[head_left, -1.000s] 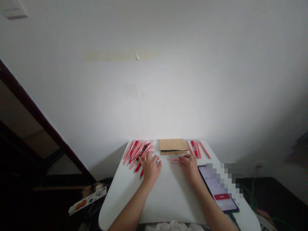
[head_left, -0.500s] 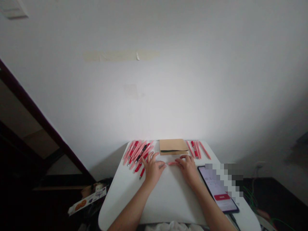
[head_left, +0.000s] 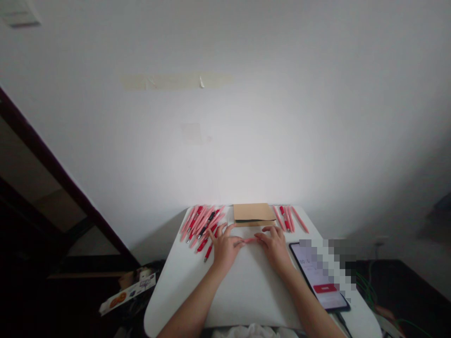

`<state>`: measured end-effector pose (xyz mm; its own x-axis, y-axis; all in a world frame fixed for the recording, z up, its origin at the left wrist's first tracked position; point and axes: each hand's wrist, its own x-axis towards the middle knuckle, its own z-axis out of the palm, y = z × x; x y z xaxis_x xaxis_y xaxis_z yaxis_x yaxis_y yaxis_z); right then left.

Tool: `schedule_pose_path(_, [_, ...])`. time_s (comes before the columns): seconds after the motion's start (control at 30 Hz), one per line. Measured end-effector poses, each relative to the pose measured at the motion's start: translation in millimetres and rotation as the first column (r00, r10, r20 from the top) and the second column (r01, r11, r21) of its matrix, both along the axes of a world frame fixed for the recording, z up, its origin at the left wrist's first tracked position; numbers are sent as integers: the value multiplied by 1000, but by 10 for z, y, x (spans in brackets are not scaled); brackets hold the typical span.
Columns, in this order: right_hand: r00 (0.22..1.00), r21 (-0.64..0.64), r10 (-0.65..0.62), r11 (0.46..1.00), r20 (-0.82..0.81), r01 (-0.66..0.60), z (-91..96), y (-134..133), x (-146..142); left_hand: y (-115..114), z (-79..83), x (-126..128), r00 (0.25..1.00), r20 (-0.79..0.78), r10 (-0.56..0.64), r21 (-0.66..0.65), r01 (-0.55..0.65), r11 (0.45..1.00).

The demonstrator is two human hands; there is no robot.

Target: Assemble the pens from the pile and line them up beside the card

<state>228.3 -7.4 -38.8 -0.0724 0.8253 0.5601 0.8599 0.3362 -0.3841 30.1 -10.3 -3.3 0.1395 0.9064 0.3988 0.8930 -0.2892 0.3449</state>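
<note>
A pink pen (head_left: 250, 240) lies level between my two hands above the white table (head_left: 253, 291). My left hand (head_left: 225, 249) pinches its left end between thumb and index finger, the other fingers spread; what exactly sits in that pinch is too small to tell. My right hand (head_left: 275, 246) is closed on the right part of the pen. Beside my left hand is a pile of pink, red and black pens (head_left: 200, 223). Beyond my right hand lie several pink and red pens (head_left: 289, 219) in a loose row.
A folded brown cardboard piece (head_left: 254, 212) rests at the table's back edge by the wall (head_left: 268, 117). A phone (head_left: 319, 281) with a lit screen lies right of my right forearm, a cable at its lower end. A printed box (head_left: 128, 293) is below the table's left side.
My hands have come slightly closer together. The gap between my left fingertips and the pink pen has closed. The pens on the table have stayed put.
</note>
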Motion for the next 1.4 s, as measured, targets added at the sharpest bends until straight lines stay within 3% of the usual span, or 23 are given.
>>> schedule_pose_path(0.23, [999, -13, 38, 999, -6, -38, 5, -1, -3, -13, 20, 8, 1000, -9, 3, -24, -3, 1000])
schedule_pose_path(0.5, [992, -56, 47, 997, -120, -54, 6, 22, 14, 14, -39, -5, 1000, 1, -5, 5, 5, 1000])
schedule_pose_path(0.9, [917, 80, 155, 988, -369, -135, 33, 63, 35, 8, -21, -1, 999, 34, -13, -31, 14, 999])
schedule_pose_path(1.4, [922, 98, 135, 989, -363, -106, -63, 123, 80, 4, -41, 10, 998, 52, -25, 10, 24, 1000])
